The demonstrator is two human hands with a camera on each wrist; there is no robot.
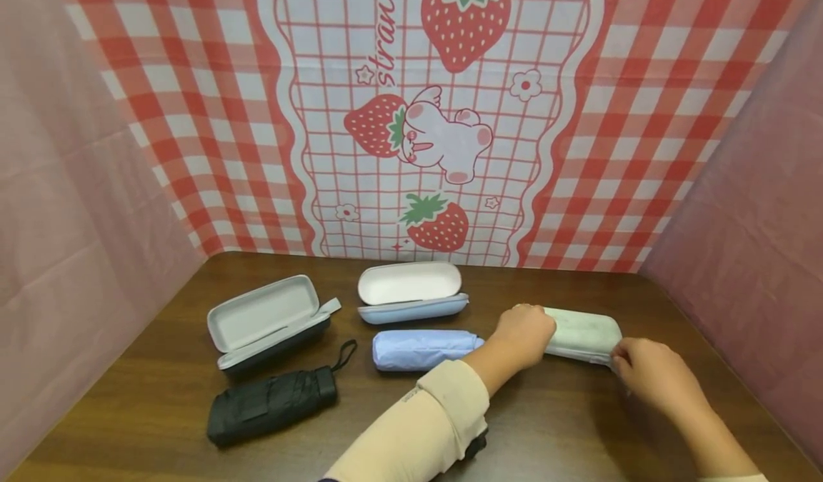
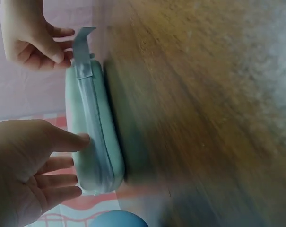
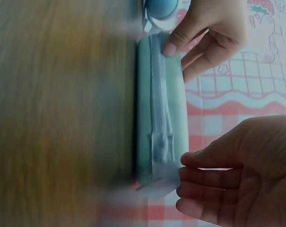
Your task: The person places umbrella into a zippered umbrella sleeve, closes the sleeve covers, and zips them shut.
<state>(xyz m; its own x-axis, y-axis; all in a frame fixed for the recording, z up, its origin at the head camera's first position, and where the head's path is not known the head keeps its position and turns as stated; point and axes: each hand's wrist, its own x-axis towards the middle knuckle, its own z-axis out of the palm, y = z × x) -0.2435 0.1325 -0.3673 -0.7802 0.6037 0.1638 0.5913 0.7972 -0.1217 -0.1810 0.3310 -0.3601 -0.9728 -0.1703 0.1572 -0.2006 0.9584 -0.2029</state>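
Note:
A pale green zip case [image 1: 581, 333] lies lid down toward the right of the table. My left hand [image 1: 524, 334] grips its left end, thumb on the zip side and fingers over the top in the right wrist view. At the opposite end is my right hand [image 1: 659, 375], fingertips right at the case's corner, thumb and fingers apart in the left wrist view. A grey fabric tab [image 2: 80, 49] sticks out past that end, beside the right fingertips. The grey zip band [image 3: 159, 101] runs along the case's side.
Left of the green case lies a folded light blue umbrella [image 1: 414, 351], partly behind my left arm. Behind it stands an open blue case [image 1: 410, 285] with a white lining. An open dark case [image 1: 266, 318] and a folded black umbrella [image 1: 273, 405] lie at the left.

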